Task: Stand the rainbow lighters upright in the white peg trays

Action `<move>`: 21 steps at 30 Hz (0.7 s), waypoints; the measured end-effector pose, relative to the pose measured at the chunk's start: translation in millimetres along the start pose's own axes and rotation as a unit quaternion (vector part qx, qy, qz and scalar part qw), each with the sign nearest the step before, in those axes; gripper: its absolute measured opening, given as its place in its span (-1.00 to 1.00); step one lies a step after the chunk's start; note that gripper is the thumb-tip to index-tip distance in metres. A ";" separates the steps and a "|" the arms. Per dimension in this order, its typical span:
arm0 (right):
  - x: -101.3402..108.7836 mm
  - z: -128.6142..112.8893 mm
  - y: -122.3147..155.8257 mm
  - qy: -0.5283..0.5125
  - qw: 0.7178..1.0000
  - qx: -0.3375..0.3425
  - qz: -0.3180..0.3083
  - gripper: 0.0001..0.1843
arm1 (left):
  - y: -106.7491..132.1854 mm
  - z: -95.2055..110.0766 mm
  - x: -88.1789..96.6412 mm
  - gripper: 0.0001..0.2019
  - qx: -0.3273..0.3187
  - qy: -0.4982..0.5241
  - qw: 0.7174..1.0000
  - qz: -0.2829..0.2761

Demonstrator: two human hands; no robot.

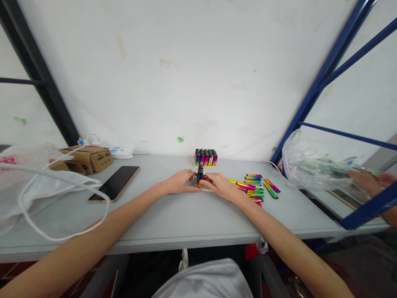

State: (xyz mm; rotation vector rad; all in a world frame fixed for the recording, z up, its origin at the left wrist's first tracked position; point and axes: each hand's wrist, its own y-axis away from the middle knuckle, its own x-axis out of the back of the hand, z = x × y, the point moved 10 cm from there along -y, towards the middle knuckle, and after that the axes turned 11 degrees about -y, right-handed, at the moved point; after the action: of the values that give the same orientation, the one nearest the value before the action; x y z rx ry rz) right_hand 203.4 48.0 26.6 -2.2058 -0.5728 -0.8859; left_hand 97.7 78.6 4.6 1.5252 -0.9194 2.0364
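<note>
A short row of upright lighters (pixel 200 169) with black tops stands on the desk between my hands. My left hand (pixel 181 182) is curved against the row's left side, its thumb low near the front and its fingers further back, steadying the lighters. From the right, my right hand (pixel 219 185) pinches a lighter (pixel 203 177) with a dark and red top at the row's near end. Its body is mostly hidden by my fingers. Just right of that hand, several shiny coloured lighters (pixel 252 187) lie loose. A block of upright lighters (pixel 206 158) stands behind, near the wall.
A phone (pixel 116 184) lies to the left, with a cardboard box (pixel 89 158), a plastic bag (pixel 25 178) and a looping white cable (pixel 107 207). At right are a blue metal frame (pixel 313 97), another plastic bag (pixel 310 161) and another person's hand (pixel 364 180).
</note>
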 end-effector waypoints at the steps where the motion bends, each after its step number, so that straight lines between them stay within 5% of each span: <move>1: 0.7 -0.7 -0.8 0.028 1.000 0.006 0.007 -0.53 | 0.0 -0.5 -0.1 -0.35 0.001 0.001 1.000 0.000; 6: 15.7 11.0 -1.1 0.062 0.998 -0.020 -0.003 -0.48 | -0.1 -0.8 0.4 -0.35 0.001 -0.003 1.000 -0.001; 11: 79.3 52.0 18.6 0.113 0.989 -0.076 0.050 -0.61 | -0.4 0.8 1.9 -0.33 0.005 0.005 1.000 -0.008; 16: 131.1 110.5 64.9 0.117 0.964 -0.240 0.012 -0.79 | -0.8 -2.2 0.6 -0.33 0.016 0.010 1.000 -0.011; 21: 140.7 116.1 91.3 0.019 0.954 -0.294 -0.049 -0.69 | -1.7 -4.8 -2.0 -0.34 0.014 0.007 1.000 -0.010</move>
State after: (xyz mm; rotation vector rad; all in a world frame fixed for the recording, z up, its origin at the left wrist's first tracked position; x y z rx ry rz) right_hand 402.7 91.3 27.7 -2.6945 -0.4381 -1.2763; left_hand 96.3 83.4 2.3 1.5256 -0.8705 2.0514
